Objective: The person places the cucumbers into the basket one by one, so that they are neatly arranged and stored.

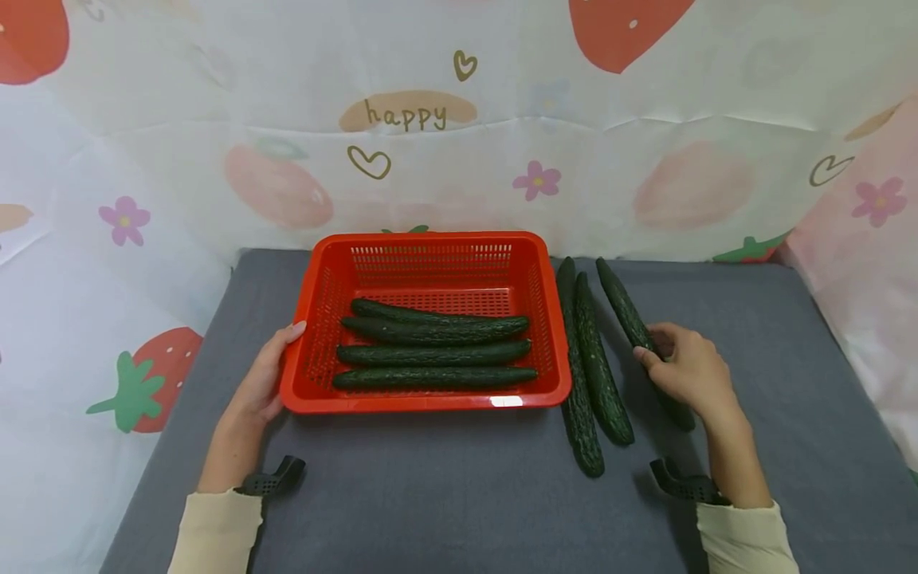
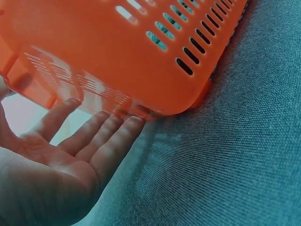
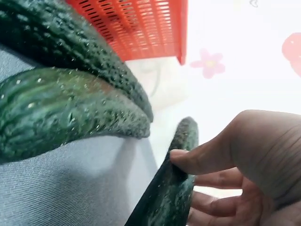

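Head: right grip (image 1: 686, 367) pinching a cucumber (image 1: 622, 304); two loose cucumbers (image 1: 602, 368) just left of it, red basket (image 1: 430, 404) beyond, left grip (image 1: 261, 375) at its far side
Left wrist: left grip unclenched, touching basket; light bracing should do
Right wrist: pinch looks firm; best lifted clear of the pair

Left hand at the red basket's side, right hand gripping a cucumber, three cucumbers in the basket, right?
The count is off: the head view shows four cucumbers in the red basket. Left hand at its side, right hand gripping a cucumber: both correct.
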The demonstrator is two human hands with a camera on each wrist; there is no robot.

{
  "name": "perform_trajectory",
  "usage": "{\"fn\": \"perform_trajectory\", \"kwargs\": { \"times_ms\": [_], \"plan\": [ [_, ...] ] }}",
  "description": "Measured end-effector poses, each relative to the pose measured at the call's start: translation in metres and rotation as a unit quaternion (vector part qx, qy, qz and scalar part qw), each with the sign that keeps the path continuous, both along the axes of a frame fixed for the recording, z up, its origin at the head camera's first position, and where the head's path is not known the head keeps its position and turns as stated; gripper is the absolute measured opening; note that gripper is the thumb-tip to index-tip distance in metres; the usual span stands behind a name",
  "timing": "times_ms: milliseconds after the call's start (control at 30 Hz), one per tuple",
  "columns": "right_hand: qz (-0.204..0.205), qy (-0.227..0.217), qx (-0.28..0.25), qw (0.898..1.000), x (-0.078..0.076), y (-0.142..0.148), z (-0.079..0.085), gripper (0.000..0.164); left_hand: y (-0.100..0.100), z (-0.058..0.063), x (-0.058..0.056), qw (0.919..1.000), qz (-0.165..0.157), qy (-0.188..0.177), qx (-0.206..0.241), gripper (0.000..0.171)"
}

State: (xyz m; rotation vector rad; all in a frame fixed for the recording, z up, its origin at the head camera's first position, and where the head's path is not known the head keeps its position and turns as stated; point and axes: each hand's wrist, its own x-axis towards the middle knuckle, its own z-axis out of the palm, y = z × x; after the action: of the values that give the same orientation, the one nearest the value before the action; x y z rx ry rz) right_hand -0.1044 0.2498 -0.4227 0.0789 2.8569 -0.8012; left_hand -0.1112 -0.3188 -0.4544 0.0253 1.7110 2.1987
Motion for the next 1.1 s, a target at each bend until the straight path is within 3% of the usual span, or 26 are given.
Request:
{"fn": "perform_trajectory", "kwargs": {
  "times_ms": [233, 400, 600, 800, 1100],
  "plan": [
    [-0.012, 0.109, -0.006, 0.994, 0.002, -0.009, 0.011, 0.054, 0.001, -0.002, 0.002, 0.9999, 0.006, 0.002, -0.01, 0.028],
    [-0.011, 0.144, -0.023, 0.989, -0.002, -0.019, 0.017, 0.051, 0.0, -0.001, 0.002, 0.9998, 0.01, -0.004, -0.019, 0.029],
    [0.031, 0.18, -0.039, 0.982, -0.009, -0.031, 0.024, 0.047, 0.0, 0.001, 0.0, 0.9998, 0.007, -0.006, -0.017, 0.03],
    [0.075, 0.192, -0.043, 0.978, -0.016, -0.044, 0.038, 0.045, -0.002, 0.001, 0.0, 1.0, -0.003, 0.002, 0.002, 0.029],
    [0.135, 0.167, -0.022, 0.976, -0.026, -0.067, 0.067, 0.042, -0.002, -0.001, -0.001, 0.9998, -0.009, 0.008, 0.013, 0.029]
  ]
}}
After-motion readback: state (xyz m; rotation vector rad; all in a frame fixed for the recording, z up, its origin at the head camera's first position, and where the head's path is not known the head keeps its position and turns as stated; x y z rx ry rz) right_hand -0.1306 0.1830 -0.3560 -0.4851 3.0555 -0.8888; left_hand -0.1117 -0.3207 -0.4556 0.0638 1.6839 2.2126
